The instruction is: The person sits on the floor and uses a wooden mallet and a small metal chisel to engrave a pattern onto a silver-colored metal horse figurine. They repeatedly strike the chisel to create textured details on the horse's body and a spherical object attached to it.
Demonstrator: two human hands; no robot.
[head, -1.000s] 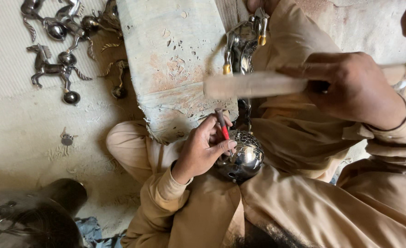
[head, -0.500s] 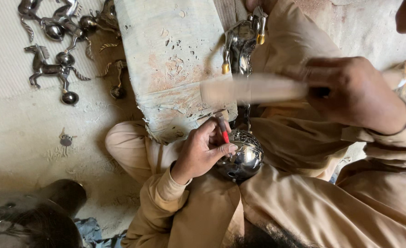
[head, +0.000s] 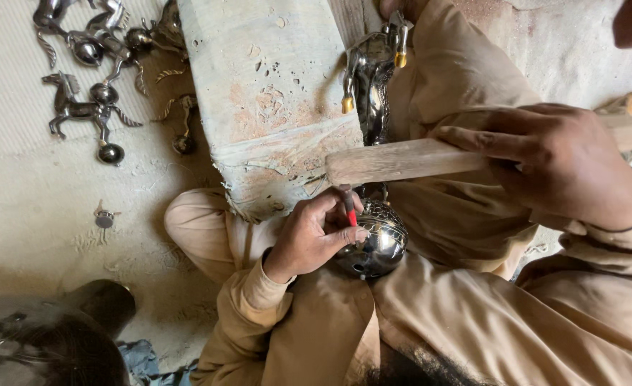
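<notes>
Setting: sandy, pale ground (head: 30,236), dusty and scuffed; a worn stone block (head: 273,100) with pitted, reddish-stained top stands upright before the seated person's tan-clothed lap.
Item 1: shiny metal ball (head: 376,243), partly engraved with a fine pattern, resting in the lap just below the block's lower edge, joined to a polished metal figure (head: 373,86) that runs up beside the block.
Item 2: small chisel with red grip (head: 349,211), tip set against the ball's upper left.
Left hand (head: 312,239): fingers pinched shut around the chisel, heel resting against the ball.
Right hand (head: 566,164): closed in a fist round a wooden mallet (head: 401,161), held level, its end directly above the chisel head.
Background: several small metal horse figures (head: 87,107) lying on the ground, upper left, well apart from the hands.
</notes>
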